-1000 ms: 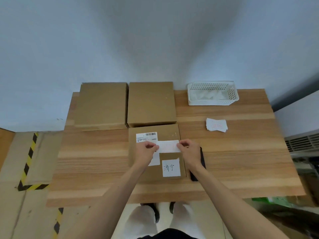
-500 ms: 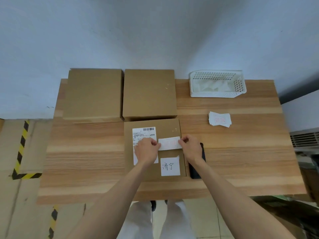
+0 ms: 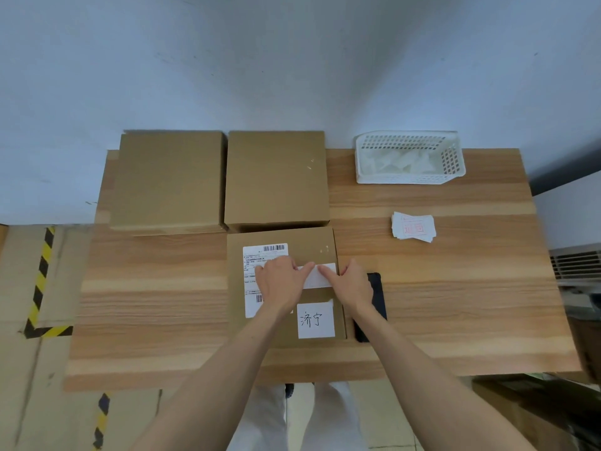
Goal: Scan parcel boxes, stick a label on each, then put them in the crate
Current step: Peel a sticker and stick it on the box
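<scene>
Pale wood planks make up the worktop (image 3: 455,304), which stands against a plain bluish-white wall. Nearest the person, a flat brown cardboard parcel box (image 3: 286,333) lies close to the front edge, slightly left of the middle. On its lid sits a white printed shipping label (image 3: 265,252) with a barcode at the top and another lower down, partly hidden under the left hand. Toward the near right corner of the lid is a white square sticker (image 3: 316,320) with two handwritten black characters. Above that sticker, a white rectangular label (image 3: 320,277) lies across the right half of the lid. The left hand (image 3: 281,283) rests on the lid with its fingers reaching onto the left end of this label, and the right hand (image 3: 353,286) presses straight fingers onto its right part; both hands are flat, curled around nothing. Just right of the box, a black flat device (image 3: 377,297) lies on the worktop, partly covered by the right forearm. Farther back and to the right is a small stack of white labels (image 3: 413,227) printed in red. At the rear, two more plain brown boxes (image 3: 276,179) (image 3: 169,180) stand side by side, touching the wall, and a white perforated plastic crate (image 3: 409,180) holding crumpled pale wrapping sits at the rear right.
</scene>
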